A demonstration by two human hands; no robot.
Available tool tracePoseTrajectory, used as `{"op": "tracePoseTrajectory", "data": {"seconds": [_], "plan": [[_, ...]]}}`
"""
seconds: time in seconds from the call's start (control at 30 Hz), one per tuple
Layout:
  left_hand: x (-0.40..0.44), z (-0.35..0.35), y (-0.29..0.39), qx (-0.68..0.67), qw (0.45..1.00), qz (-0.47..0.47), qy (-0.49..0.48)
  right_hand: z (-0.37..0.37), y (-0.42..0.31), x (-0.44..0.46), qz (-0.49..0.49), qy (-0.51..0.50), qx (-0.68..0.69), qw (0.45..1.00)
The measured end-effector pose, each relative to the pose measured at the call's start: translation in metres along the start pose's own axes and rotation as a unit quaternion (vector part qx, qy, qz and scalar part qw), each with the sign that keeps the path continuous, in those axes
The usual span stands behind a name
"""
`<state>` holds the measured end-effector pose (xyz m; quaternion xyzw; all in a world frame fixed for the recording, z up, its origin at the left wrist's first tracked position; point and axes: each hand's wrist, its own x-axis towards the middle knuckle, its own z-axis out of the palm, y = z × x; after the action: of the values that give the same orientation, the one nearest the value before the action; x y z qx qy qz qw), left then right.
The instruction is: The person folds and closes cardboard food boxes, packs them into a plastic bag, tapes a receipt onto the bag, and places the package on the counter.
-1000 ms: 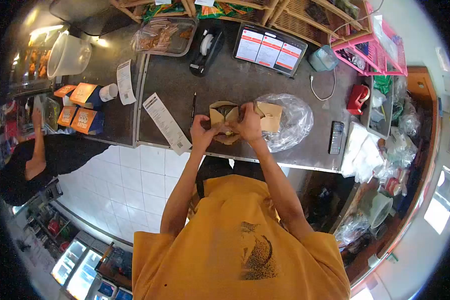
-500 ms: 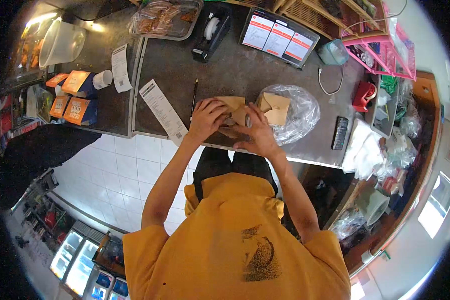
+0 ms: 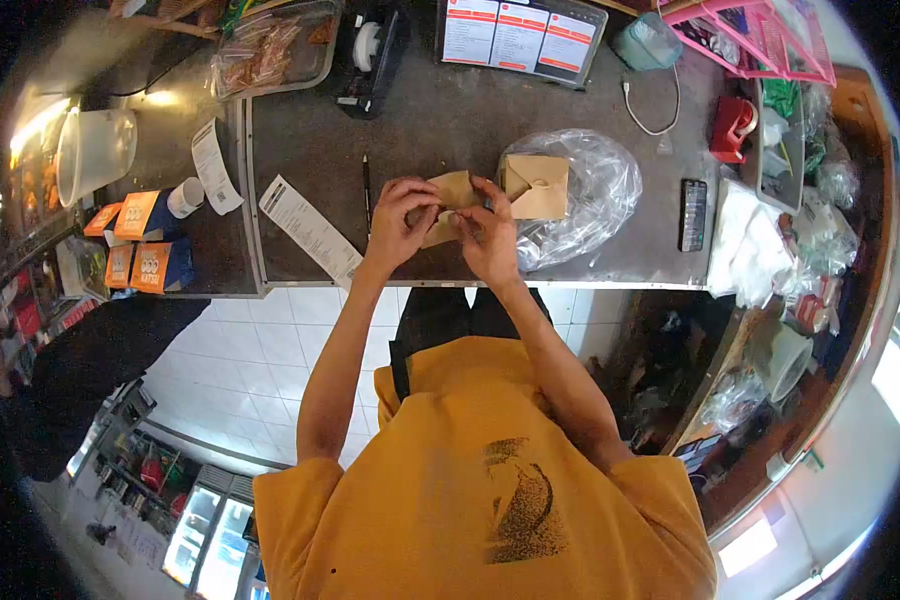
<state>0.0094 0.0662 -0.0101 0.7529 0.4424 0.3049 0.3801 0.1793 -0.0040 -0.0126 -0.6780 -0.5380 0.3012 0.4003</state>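
Observation:
Between my hands, near the counter's front edge, is a brown cardboard box (image 3: 454, 188) with its flaps folded over the top. My left hand (image 3: 402, 222) pinches the left side of its flaps. On the right side, my right hand (image 3: 490, 228) has its fingers closed on the flaps. The box's contents are out of sight. A second brown box (image 3: 538, 187), closed, sits just right of my right hand on a clear plastic bag (image 3: 598, 200). Left of my left hand lie a dark pen (image 3: 367, 185) and a long printed receipt (image 3: 310, 232).
A tablet (image 3: 520, 38), a tape dispenser (image 3: 370, 55) and a plastic tub (image 3: 278, 50) stand at the back. Orange boxes (image 3: 140, 215) are at the left, near a person's dark clothing (image 3: 110, 350). A black remote (image 3: 692, 215) and red dispenser (image 3: 733, 130) lie right.
The near box was open and its flaps are now folded over the top. My fingers, spread half a second ago, have drawn together on the flaps. The view has shifted.

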Motion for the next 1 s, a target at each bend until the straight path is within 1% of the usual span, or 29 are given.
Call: {"op": "tracePoseTrajectory", "data": {"seconds": [0.13, 0.23, 0.3, 0.43, 0.63, 0.73, 0.9, 1.0], "plan": [[0.002, -0.003, 0.0, 0.022, 1.0, 0.003, -0.019, 0.008, 0.0, 0.001, -0.025, 0.041, -0.027, 0.998], [0.002, -0.006, -0.001, 0.005, 1.0, 0.016, -0.023, 0.008, -0.007, 0.002, -0.03, 0.054, -0.043, 0.997], [0.003, -0.009, -0.004, 0.003, 0.999, -0.006, -0.036, 0.01, -0.01, 0.002, -0.034, 0.06, -0.046, 0.997], [0.006, -0.009, -0.006, 0.002, 0.999, -0.013, -0.03, 0.015, -0.009, 0.001, -0.003, 0.061, -0.024, 0.998], [0.008, -0.01, -0.013, 0.014, 0.998, 0.014, -0.06, 0.025, -0.002, 0.0, 0.012, 0.086, 0.018, 0.996], [0.01, -0.006, -0.015, 0.006, 0.997, -0.02, -0.07, 0.029, -0.002, 0.0, 0.024, 0.102, 0.018, 0.994], [0.016, 0.003, -0.011, 0.029, 0.997, -0.036, -0.054, 0.023, 0.0, 0.002, 0.015, 0.096, 0.021, 0.995], [0.018, 0.01, -0.008, 0.058, 0.997, -0.047, -0.032, 0.02, 0.0, 0.005, 0.038, 0.086, 0.041, 0.995]]}}
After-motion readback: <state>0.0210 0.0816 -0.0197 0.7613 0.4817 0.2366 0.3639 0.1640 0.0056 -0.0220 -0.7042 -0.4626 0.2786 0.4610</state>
